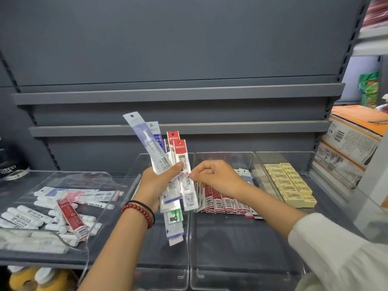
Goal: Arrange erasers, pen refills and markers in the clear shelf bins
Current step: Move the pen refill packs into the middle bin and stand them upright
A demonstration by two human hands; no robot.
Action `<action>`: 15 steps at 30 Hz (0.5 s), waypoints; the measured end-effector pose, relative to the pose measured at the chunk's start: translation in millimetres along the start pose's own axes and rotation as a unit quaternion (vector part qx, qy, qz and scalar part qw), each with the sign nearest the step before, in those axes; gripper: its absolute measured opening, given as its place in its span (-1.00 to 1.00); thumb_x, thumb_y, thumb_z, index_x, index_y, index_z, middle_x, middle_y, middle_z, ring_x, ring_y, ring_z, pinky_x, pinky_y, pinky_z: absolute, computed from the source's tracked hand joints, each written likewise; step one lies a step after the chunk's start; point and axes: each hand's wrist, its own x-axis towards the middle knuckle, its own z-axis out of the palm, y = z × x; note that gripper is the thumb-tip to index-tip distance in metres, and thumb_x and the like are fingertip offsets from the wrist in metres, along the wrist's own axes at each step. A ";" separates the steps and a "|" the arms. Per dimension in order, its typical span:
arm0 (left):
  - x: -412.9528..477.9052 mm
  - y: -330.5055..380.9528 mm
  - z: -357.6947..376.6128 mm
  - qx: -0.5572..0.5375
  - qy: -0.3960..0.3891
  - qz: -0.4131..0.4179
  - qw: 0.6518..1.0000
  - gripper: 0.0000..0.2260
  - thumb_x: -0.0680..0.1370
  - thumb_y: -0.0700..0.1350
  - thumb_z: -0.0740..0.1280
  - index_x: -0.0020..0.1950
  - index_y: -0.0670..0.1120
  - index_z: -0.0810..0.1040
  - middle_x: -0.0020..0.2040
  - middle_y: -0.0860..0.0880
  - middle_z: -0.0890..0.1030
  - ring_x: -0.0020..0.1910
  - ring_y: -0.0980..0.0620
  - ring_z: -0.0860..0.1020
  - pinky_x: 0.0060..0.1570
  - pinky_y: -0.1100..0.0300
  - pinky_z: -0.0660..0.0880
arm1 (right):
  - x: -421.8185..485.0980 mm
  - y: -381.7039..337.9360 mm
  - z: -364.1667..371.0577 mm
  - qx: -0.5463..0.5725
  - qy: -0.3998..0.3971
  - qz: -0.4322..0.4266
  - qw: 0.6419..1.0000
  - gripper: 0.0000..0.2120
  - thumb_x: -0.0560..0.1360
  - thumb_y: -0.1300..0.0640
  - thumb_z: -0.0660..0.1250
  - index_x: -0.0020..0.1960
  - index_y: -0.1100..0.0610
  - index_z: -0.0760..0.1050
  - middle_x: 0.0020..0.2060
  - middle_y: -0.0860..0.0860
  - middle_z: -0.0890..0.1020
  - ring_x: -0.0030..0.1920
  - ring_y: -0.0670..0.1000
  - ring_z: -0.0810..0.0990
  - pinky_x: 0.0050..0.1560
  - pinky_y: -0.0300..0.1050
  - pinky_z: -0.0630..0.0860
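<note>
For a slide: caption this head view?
Left hand grips a fan of refill packets while right hand pinches one red-topped packet above clear bins.

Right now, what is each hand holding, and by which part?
Left hand grips a fanned bundle of pen refill packs around the middle; right hand pinches the front red-topped pack mid-length.

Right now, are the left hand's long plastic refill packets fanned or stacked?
Fanned: the refill packets splay apart above the left hand.

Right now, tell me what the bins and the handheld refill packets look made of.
The bins: clear rigid plastic, glossy; the shelf shows through and edges catch light. The refill packets: seemingly thin shiny plastic film with printed headers; contents show through.
</note>
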 end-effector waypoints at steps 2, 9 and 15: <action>0.1 -0.2 -1.6 0.001 -0.001 -0.001 1.000 -0.79 0.45 -0.16 0.47 0.06 -0.13 0.59 -0.11 -0.10 0.71 -0.27 0.00 0.69 -0.39 0.20 0.59 | 1.1 1.6 -4.4 0.010 0.001 0.015 1.000 -0.92 0.50 0.07 0.40 -0.04 0.05 0.63 -0.19 -0.06 0.71 -0.23 -0.14 0.65 -0.10 -0.32 0.53; 0.3 0.4 -2.1 0.003 0.004 0.001 1.000 -0.79 0.44 -0.15 0.48 0.05 -0.11 0.59 -0.12 -0.07 0.70 -0.29 0.03 0.67 -0.42 0.25 0.57 | 8.1 18.2 -14.1 0.006 0.067 0.060 0.996 -0.95 0.51 0.09 0.38 -0.08 0.04 0.61 -0.11 -0.03 0.70 -0.11 -0.06 0.65 0.12 -0.04 0.58; 0.6 0.1 -4.4 0.007 0.004 -0.002 1.000 -0.76 0.45 -0.14 0.47 0.08 -0.10 0.58 -0.11 -0.06 0.69 -0.27 0.04 0.66 -0.41 0.25 0.57 | 9.2 34.0 -23.3 -0.050 0.181 0.146 0.971 -0.77 0.49 0.11 0.36 -0.09 0.28 0.66 -0.17 0.07 0.71 -0.20 -0.03 0.64 0.09 0.03 0.58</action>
